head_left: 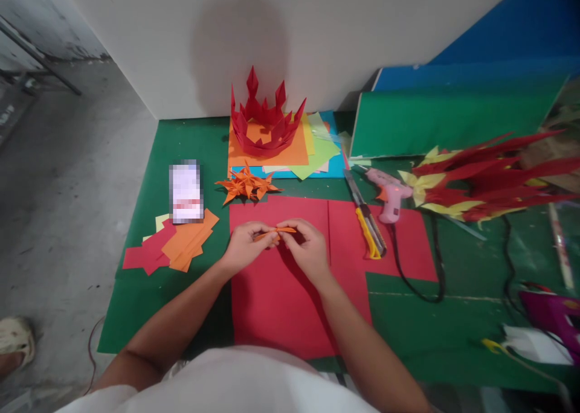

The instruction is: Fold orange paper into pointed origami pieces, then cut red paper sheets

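Observation:
Between both hands is a small folded piece of orange paper point(286, 229), held above red sheets point(294, 304). My left hand point(251, 242) pinches its left end, and my right hand point(303, 242) pinches the right end, with the fingertips nearly meeting. Just beyond the hands lies a pile of folded orange paper stars point(248, 185). Behind it a red paper crown point(267, 129) stands on an orange sheet point(290, 155) atop other coloured paper.
A yellow cutter point(369, 235) and a pink glue gun point(390, 195) with a black cable lie to the right, near red and yellow folded paper point(480, 177). Orange paper pieces point(188, 244) and a blurred-out phone point(186, 191) lie left. A green board point(453, 123) stands behind.

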The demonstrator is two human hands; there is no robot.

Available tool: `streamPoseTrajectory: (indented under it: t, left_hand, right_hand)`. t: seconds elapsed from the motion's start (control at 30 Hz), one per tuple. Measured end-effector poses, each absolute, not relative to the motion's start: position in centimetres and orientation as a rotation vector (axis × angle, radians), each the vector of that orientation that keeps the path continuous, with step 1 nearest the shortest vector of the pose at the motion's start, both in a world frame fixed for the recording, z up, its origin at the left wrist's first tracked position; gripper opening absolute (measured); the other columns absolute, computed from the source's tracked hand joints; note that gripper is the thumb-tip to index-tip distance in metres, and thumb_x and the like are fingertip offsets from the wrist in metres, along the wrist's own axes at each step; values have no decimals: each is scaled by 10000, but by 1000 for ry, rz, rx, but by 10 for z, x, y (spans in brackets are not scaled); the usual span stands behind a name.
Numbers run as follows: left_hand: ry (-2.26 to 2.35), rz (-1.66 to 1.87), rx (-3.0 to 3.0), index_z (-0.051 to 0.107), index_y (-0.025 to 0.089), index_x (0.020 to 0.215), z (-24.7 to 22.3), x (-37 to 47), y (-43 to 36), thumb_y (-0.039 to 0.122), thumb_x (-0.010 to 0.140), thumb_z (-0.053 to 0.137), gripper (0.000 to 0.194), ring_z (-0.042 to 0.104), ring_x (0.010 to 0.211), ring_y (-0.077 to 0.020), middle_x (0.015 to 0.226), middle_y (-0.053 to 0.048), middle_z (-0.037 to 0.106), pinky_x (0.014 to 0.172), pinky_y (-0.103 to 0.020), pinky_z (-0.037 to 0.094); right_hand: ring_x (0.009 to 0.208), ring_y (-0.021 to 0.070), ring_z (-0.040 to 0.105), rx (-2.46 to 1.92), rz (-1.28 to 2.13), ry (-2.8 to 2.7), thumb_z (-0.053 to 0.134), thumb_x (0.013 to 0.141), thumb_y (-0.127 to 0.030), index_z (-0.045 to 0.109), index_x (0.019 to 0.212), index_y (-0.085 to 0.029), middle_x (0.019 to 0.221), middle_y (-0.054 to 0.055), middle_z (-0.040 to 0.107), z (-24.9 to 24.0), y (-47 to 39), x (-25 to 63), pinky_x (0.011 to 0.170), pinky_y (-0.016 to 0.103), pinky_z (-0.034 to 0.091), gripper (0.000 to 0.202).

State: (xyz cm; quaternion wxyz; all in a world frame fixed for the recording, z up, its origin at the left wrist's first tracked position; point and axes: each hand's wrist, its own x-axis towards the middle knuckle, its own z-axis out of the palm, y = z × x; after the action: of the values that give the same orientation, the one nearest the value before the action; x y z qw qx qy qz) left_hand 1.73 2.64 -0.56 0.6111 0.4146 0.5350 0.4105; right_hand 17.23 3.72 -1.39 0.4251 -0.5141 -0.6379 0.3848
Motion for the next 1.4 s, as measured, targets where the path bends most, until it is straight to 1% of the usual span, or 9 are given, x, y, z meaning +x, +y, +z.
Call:
streamPoseTrajectory:
  t: [0.13, 0.2, 0.33, 0.47, 0.7, 0.93, 1.13, 1.3, 1.4]
  left_hand:
    - [1305, 987, 872, 647, 138, 724, -5, 18, 28, 441, 690, 726, 315, 681, 592, -144, 643, -28, 692, 603, -247, 561]
    - [1321, 1011, 826, 636, 139, 729, -4, 18, 29, 471, 690, 719, 344, 686, 591, -146, 651, -32, 701, 594, -246, 562]
    - [1347, 1030, 776, 625, 141, 719, -4, 19, 31, 485, 667, 734, 364, 690, 591, -143, 688, -36, 715, 600, -246, 569]
    - [1370, 1036, 781, 630, 144, 725, -3, 20, 31, 460, 673, 736, 337, 688, 593, -136, 720, -39, 722, 623, -254, 580]
    - [1387, 1034, 777, 625, 152, 735, 0, 22, 28, 421, 691, 727, 291, 687, 603, -129, 707, -19, 705, 634, -248, 591]
    - [1388, 1065, 754, 637, 143, 762, -1, 25, 30, 365, 702, 722, 245, 664, 566, -106, 737, -16, 705, 610, -243, 598]
    - [1414, 1058, 854, 699, 171, 987, -1, 24, 28, 258, 757, 667, 248, 669, 570, -95, 816, -17, 739, 597, -208, 582]
    - [1459, 1038, 877, 736, 178, 952, 0, 23, 29, 246, 765, 658, 214, 685, 591, -126, 782, -15, 751, 623, -237, 586]
    - [1450, 1048, 877, 739, 179, 954, 1, 22, 29, 249, 767, 653, 218, 712, 697, -156, 849, -25, 762, 703, -266, 593]
  right_hand:
    - [819, 174, 633, -1250, 1045, -1481, 610, 820, -266, 614, 1036, -247, 901, 35, 656, -17, 36, 170, 746, 330, 519, 217]
    - [766, 159, 621, -1245, 1085, -1426, 636, 807, -297, 582, 1066, -248, 916, 35, 637, -18, 36, 169, 696, 311, 523, 269]
    - [657, 129, 574, -1259, 1039, -1458, 666, 786, -284, 560, 927, -232, 863, 16, 603, -18, 37, 170, 643, 295, 510, 184]
    - [774, 168, 596, -1204, 780, -1675, 631, 808, -223, 535, 797, -226, 842, 25, 605, -15, 38, 171, 717, 328, 504, 96]
    - [817, 200, 604, -1188, 394, -1895, 579, 837, -189, 596, 859, -220, 873, 54, 630, -10, 38, 169, 735, 350, 501, 41]
    - [836, 201, 550, -1247, 157, -2045, 602, 843, -204, 631, 758, -195, 921, 74, 639, -2, 33, 167, 735, 331, 458, 91]
    - [819, 189, 538, -1201, 151, -2124, 581, 866, -207, 668, 775, -206, 891, 67, 633, 2, 34, 168, 737, 324, 424, 127]
    - [822, 201, 531, -1166, 162, -2187, 564, 875, -224, 684, 816, -222, 880, 68, 619, 3, 36, 171, 736, 339, 411, 134]
    - [833, 209, 522, -1162, 182, -2217, 555, 878, -250, 697, 882, -226, 891, 76, 613, 3, 35, 173, 755, 357, 408, 145]
